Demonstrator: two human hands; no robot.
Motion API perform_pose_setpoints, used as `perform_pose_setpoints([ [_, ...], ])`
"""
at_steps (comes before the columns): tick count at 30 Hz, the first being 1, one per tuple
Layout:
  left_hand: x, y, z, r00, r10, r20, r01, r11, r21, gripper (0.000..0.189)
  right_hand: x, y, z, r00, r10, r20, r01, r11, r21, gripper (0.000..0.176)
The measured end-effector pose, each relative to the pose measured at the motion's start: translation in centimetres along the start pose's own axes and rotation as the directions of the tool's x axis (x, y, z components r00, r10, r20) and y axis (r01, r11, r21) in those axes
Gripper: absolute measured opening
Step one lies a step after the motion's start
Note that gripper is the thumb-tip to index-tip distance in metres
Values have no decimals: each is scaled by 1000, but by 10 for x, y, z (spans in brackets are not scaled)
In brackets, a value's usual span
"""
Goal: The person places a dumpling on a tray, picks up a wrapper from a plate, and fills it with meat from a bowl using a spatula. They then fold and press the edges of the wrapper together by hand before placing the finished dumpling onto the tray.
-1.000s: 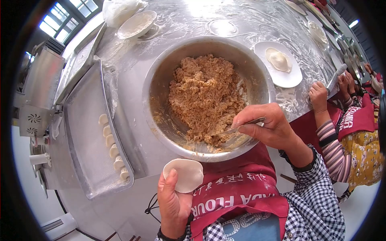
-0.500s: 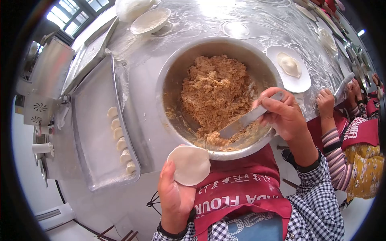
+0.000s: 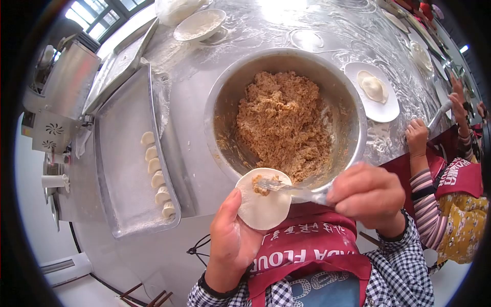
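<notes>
My left hand [image 3: 234, 240] holds a round white dumpling wrapper [image 3: 263, 212] up in front of the bowl. The wrapper rests on its fingers, with the thumb at its left edge. In my right hand [image 3: 369, 194] is a flat metal spatula [image 3: 302, 193], blurred by motion. Its tip touches the upper part of the wrapper, where a small lump of brown filling [image 3: 262, 185] lies. Behind both hands stands a large steel bowl [image 3: 210, 128] with a heap of the same brown filling [image 3: 284, 120] inside.
To the left, a metal tray [image 3: 115, 169] carries a row of several folded dumplings [image 3: 155, 166]. A white plate [image 3: 388, 110] with a piece of dough [image 3: 373, 88] sits right of the bowl. Flour dish [image 3: 200, 25] stands at the back. A co-worker's hand [image 3: 417, 137] is at the right.
My left hand has raised the wrapper slightly to the right. The spatula has left the bowl, and its filling now touches the wrapper. My right hand has moved down and toward me.
</notes>
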State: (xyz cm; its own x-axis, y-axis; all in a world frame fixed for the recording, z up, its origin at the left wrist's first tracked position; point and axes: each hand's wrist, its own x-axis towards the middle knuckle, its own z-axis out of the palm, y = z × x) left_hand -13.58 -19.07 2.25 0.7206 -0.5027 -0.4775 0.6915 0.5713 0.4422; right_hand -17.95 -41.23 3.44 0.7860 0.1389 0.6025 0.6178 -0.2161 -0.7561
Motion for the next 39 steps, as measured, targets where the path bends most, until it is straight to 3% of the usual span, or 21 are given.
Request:
perform_pose_setpoints([
  [1, 0, 0, -1, 1000, -12, 16, 12, 1000, -5, 41, 2, -1, -1, 980, -123, 154, 144, 981, -133, 10],
  [2, 1, 0, 0, 1000, -11, 16, 11, 1000, -5, 41, 3, -5, 1, 971, -98, 217, 138, 975, -176, 13],
  [6, 2, 2, 1, 1000, -8, 1, 7, 1000, 28, 45, -2, -5, 4, 947, -122, 298, 197, 951, -237, 4],
  [11, 1, 2, -4, 999, -2, -45, 0, 999, -35, 43, -10, 0, -9, 982, -95, 163, 99, 995, -18, 12],
  [13, 1, 3, -10, 992, 85, -95, -89, 995, -43, 42, -15, 3, -9, 982, 157, -104, -146, 984, 103, 10],
  [14, 0, 3, -12, 986, 116, -117, -120, 992, -31, 39, -15, 7, -7, 964, 205, -167, -190, 977, 99, 12],
  [18, -9, 4, -21, 974, 153, -168, -156, 988, -1, 35, -11, 28, -3, 975, 210, -79, -218, 968, -126, 16],
  [25, -14, 3, -31, 961, 177, -210, -184, 983, -17, 31, -4, 38, 10, 981, 190, 28, -180, 961, -210, 15],
  [34, -12, 1, -35, 962, 180, -206, -186, 982, -11, 31, -7, 34, 3, 951, 305, 50, -302, 951, -60, 14],
  [36, -12, 1, -36, 962, 179, -207, -186, 982, -15, 31, -11, 33, 2, 879, 474, -48, -456, 866, 204, 9],
  [37, -12, 1, -36, 961, 179, -209, -186, 982, -16, 32, -11, 32, 0, 879, 474, -48, -456, 866, 204, 9],
  [39, -12, 2, -37, 961, 180, -210, -187, 982, -16, 32, -11, 30, -5, 789, 611, -68, -531, 733, 425, 8],
])
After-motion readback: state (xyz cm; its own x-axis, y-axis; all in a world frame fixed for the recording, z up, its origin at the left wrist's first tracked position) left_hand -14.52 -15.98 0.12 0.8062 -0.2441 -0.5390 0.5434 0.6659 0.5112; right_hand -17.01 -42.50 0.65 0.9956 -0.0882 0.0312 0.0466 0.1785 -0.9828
